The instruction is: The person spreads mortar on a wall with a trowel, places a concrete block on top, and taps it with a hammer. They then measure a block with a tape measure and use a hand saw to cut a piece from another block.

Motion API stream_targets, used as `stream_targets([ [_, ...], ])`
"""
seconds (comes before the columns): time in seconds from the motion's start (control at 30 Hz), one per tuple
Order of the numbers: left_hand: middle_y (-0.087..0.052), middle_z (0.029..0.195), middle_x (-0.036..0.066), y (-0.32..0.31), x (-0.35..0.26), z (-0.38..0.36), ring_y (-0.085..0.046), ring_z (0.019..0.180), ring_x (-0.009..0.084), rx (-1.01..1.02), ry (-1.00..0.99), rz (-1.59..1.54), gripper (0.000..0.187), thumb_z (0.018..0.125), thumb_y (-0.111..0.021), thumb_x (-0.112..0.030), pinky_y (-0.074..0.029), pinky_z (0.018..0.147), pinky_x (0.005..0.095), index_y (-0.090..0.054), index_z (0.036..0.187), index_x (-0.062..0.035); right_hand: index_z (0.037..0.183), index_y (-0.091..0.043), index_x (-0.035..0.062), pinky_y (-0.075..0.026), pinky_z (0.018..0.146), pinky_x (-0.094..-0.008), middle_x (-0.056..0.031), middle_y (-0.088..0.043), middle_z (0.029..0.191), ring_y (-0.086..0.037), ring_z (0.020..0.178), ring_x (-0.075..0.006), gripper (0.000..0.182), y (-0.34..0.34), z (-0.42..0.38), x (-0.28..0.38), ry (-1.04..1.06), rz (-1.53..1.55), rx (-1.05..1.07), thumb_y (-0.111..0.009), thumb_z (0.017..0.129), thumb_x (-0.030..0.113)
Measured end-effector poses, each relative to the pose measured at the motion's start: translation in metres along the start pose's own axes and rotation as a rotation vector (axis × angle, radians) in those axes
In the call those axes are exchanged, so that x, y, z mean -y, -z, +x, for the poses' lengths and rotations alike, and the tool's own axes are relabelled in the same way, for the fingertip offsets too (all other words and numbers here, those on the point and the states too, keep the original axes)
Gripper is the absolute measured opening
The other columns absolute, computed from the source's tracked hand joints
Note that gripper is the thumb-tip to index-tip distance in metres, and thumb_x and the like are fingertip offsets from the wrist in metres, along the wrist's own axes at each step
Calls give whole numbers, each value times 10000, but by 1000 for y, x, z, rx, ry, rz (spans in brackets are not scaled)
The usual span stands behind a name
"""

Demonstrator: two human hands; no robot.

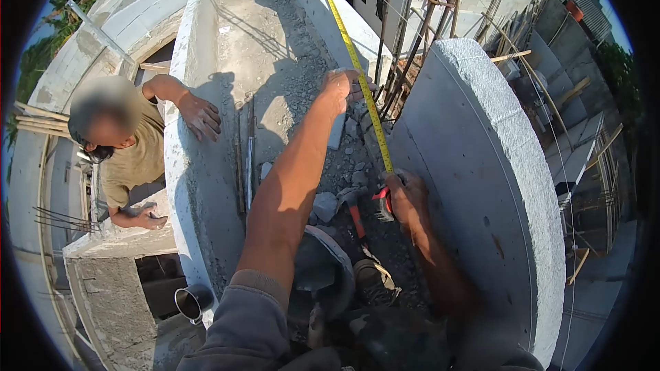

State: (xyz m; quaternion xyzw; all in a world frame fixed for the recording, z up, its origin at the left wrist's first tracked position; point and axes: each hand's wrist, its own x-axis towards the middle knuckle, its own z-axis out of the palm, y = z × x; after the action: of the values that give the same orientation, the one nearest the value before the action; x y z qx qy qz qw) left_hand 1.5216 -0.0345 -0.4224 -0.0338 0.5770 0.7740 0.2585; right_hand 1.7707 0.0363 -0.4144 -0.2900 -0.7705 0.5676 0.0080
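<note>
Tape measure [357, 72] case half hidden inside right hand [405, 199].

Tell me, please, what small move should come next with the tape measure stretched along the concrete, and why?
Probably press the yellow tape flat with the left hand before reading it. The right hand holds the tape case low beside the curved concrete wall, and the blade runs over loose rubble, so it may sit unevenly.
</note>
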Motion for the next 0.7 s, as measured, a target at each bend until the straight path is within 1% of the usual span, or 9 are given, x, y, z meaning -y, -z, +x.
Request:
stream_targets([
  [0.07, -683, 915, 156, 2, 4, 1, -700, 784, 258, -6, -15, -9, 152, 896, -544, -91, -604, 684, 341, -589, 1006, 4, 750, -547, -61, -390, 605, -369, -124, -482, 589, -437, 587, -188, 328, 1, 2, -5, 54, 36, -17, -554, 829, 257],
  [0.2, -685, 911, 150, 1, 7, -2, -700, 783, 241, -1, -6, -72, 152, 892, -563, -102, -605, 673, 336, -595, 1003, -3, 733, -538, -61, -377, 583, -365, -112, -455, 574, -418, 573, -168, 320, 6, -1, -6, 46, 64, -35, -549, 826, 245],
  [0.27, -685, 905, 149, 1, 10, -1, -699, 780, 232, -9, -9, -100, 157, 893, -574, -116, -606, 665, 323, -597, 1000, -4, 711, -520, -55, -365, 563, -361, -101, -431, 563, -400, 561, -157, 316, 10, -5, 1, 104, -32, -61, -542, 828, 237],
  [0.37, -683, 901, 147, 0, 12, 1, -697, 778, 231, 2, -22, -108, 160, 893, -581, -125, -609, 658, 314, -597, 995, -3, 697, -501, -52, -355, 550, -357, -90, -407, 561, -388, 560, -149, 319, 13, -4, 4, 74, -10, -57, -536, 834, 235],
  [0.5, -682, 905, 145, -3, 11, 6, -697, 783, 232, 25, -47, -141, 180, 891, -584, -128, -608, 662, 302, -597, 1012, 6, 696, -490, -51, -351, 548, -355, -86, -395, 566, -380, 567, -144, 319, 15, 4, -1, 88, 2, -55, -529, 842, 230],
  [0.6, -680, 913, 137, -2, 9, 6, -695, 796, 233, 19, -64, -145, 200, 886, -590, -122, -606, 669, 303, -600, 1032, 14, 706, -491, -53, -352, 551, -357, -85, -399, 576, -374, 570, -145, 316, 14, 3, 4, 56, 20, -53, -527, 846, 227],
  [0.7, -677, 926, 133, -2, 6, 4, -693, 807, 228, 43, -85, -149, 213, 884, -591, -123, -602, 678, 298, -603, 1046, 16, 717, -497, -56, -356, 556, -358, -90, -406, 582, -376, 572, -150, 314, 13, 4, 4, 100, 11, -54, -525, 850, 227],
])
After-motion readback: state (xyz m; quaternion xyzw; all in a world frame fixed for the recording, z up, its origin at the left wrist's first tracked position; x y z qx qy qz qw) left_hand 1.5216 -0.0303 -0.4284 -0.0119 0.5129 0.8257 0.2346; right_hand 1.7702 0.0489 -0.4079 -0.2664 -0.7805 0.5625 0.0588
